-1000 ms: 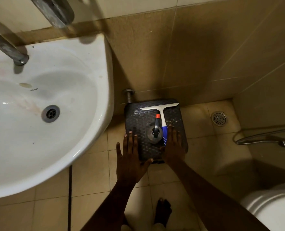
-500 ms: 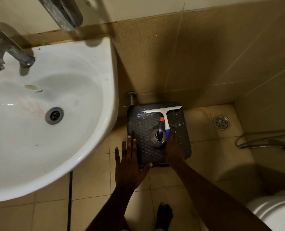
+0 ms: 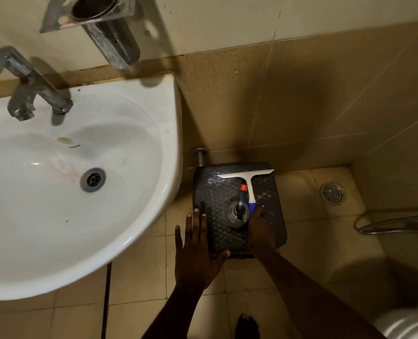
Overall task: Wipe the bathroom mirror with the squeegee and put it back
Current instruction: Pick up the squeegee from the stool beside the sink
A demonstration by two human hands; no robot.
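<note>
The squeegee (image 3: 246, 174), with a white blade and a white-and-blue handle, lies flat on a dark woven stool (image 3: 210, 192) on the floor beside the sink. My right hand (image 3: 260, 233) covers the blue end of the handle, fingers curled around it. My left hand (image 3: 195, 253) hovers flat, fingers spread, over the stool's left front edge and holds nothing. A clear spray bottle (image 3: 238, 212) with an orange nozzle stands on the stool just left of the handle. No mirror is in view.
A white sink (image 3: 154, 241) with a metal tap (image 3: 31, 86) fills the left. A metal holder (image 3: 110, 37) hangs on the wall above. A floor drain (image 3: 332, 193), a hose sprayer (image 3: 399, 228) and a toilet (image 3: 411, 324) lie to the right. My foot (image 3: 247, 326) is below.
My right hand's fingers, flat on the stool a second ago, have curled over the squeegee's blue handle end. The left hand drew back slightly. The view tilted upward.
</note>
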